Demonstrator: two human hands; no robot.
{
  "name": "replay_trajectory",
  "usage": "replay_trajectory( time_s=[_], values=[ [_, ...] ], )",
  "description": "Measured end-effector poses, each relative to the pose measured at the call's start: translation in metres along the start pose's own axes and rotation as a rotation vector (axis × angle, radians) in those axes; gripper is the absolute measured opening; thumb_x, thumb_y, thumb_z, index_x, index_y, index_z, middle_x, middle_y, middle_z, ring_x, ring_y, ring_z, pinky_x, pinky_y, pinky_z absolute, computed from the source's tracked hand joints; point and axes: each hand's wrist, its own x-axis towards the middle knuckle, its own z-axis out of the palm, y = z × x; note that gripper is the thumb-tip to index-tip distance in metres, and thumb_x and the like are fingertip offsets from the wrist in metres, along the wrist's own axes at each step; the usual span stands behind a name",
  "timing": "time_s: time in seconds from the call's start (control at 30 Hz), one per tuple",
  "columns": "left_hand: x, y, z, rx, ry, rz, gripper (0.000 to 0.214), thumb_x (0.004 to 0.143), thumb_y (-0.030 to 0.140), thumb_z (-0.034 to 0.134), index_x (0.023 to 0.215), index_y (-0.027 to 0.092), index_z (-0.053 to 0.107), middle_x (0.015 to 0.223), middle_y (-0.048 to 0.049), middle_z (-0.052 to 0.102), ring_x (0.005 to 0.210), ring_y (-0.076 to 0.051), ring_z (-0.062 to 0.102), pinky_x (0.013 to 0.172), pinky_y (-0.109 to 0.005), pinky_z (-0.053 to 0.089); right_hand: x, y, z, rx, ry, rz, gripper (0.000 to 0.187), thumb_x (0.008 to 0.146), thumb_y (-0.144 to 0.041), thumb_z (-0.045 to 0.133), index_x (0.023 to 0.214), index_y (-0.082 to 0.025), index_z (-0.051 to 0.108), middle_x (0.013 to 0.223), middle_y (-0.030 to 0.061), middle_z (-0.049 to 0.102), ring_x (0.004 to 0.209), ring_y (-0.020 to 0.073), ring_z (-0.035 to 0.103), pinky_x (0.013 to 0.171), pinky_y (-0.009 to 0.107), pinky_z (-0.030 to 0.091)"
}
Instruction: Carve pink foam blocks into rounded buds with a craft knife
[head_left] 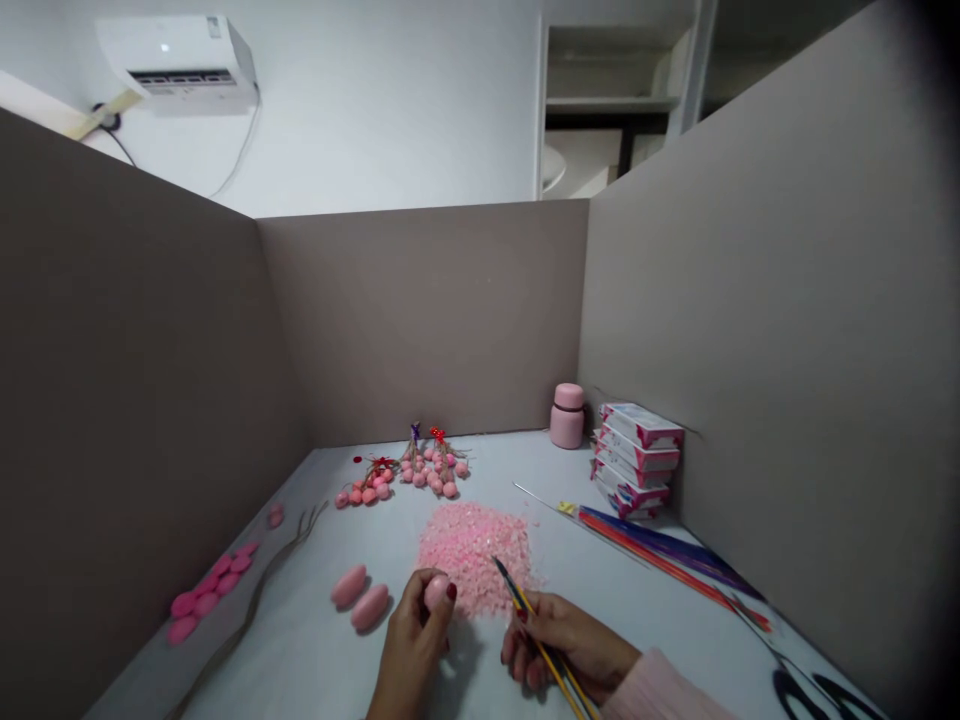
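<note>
My left hand [416, 625] is closed around a small rounded pink ball [437, 592], its thumb and fingers pressed against it. In my right hand [555, 635] is a slim yellow-and-black pointed tool [551, 660], slanting up to the left; its exact kind cannot be made out. The dark tip sits in front of a heap of pink chips [476, 545] and apart from the ball. Beside my left hand lie two pink egg-shaped pieces, a nearer one [370, 608] and a farther one [349, 586].
Bundles of pink balls on stems [435, 475] lie at the back. Pink discs [204, 604] and a long twig [255, 600] are on the left. On the right are a pink jar [567, 418], stacked boxes [637, 460], coloured strips [660, 555] and scissors [795, 690]. Grey panels [427, 320] enclose the table.
</note>
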Motion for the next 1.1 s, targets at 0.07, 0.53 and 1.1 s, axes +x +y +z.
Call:
replay_trajectory(
  time_s=[0.07, 0.53, 1.1],
  values=[
    [0.000, -0.001, 0.000, -0.010, -0.004, -0.005, 0.034, 0.073, 0.053, 0.057, 0.075, 0.019, 0.058, 0.056, 0.0053, 0.045, 0.047, -0.012, 0.040, 0.045, -0.023, 0.033, 0.001, 0.001, -0.001, 0.007, 0.000, 0.000, 0.049, 0.064, -0.053, 0.076, 0.075, -0.015, 0.047, 0.071, 0.0103, 0.067, 0.052, 0.0128, 0.063, 0.042, 0.017, 0.041],
    [0.000, 0.002, -0.006, -0.182, -0.021, -0.117, 0.037, 0.080, 0.055, 0.047, 0.073, 0.020, 0.054, 0.059, 0.0023, 0.057, 0.051, -0.012, 0.048, 0.052, -0.024, 0.035, -0.003, -0.004, -0.003, 0.080, -0.070, -0.009, 0.045, 0.068, -0.049, 0.075, 0.077, -0.014, 0.048, 0.080, 0.0115, 0.066, 0.063, 0.0187, 0.066, 0.046, 0.022, 0.050],
    [-0.019, 0.015, -0.002, -0.595, -0.367, -0.477, 0.034, 0.074, 0.047, 0.064, 0.091, 0.019, 0.061, 0.067, 0.0035, 0.053, 0.052, -0.006, 0.047, 0.047, -0.018, 0.035, -0.005, -0.005, 0.000, 0.027, -0.076, -0.027, 0.047, 0.072, -0.057, 0.066, 0.078, -0.020, 0.038, 0.068, 0.0057, 0.068, 0.035, 0.0097, 0.056, 0.031, 0.013, 0.033]
  ],
)
